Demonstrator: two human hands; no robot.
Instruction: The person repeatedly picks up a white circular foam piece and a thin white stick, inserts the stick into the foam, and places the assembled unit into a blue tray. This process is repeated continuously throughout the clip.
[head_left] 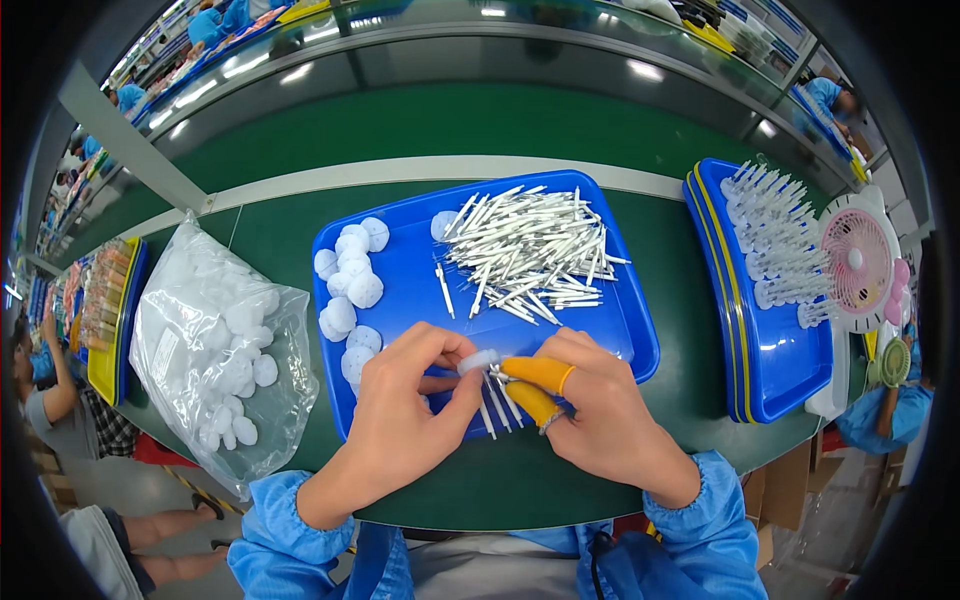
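Observation:
Over the front edge of a blue tray (pixel 640 290), my left hand (pixel 405 405) pinches a small whitish translucent disc (pixel 478 361) between thumb and forefinger. Several thin white sticks (pixel 500 408) hang just below the disc, apparently attached to it. Yellow finger covers (pixel 538 374) sit on the thumb and forefinger of my right hand (pixel 610 400). Those fingertips are closed at the disc's right side on a white stick, its tip mostly hidden. In the tray, loose white sticks (pixel 530 245) lie heaped at the right, with speckled discs (pixel 350 265) along the left.
A clear plastic bag (pixel 165 340) of discs lies at the left. Stacked blue and yellow trays (pixel 790 385) at the right carry discs fitted with sticks (pixel 775 235), beside a pink and white fan (pixel 856 258). A conveyor (pixel 450 115) runs beyond the table; other people work around.

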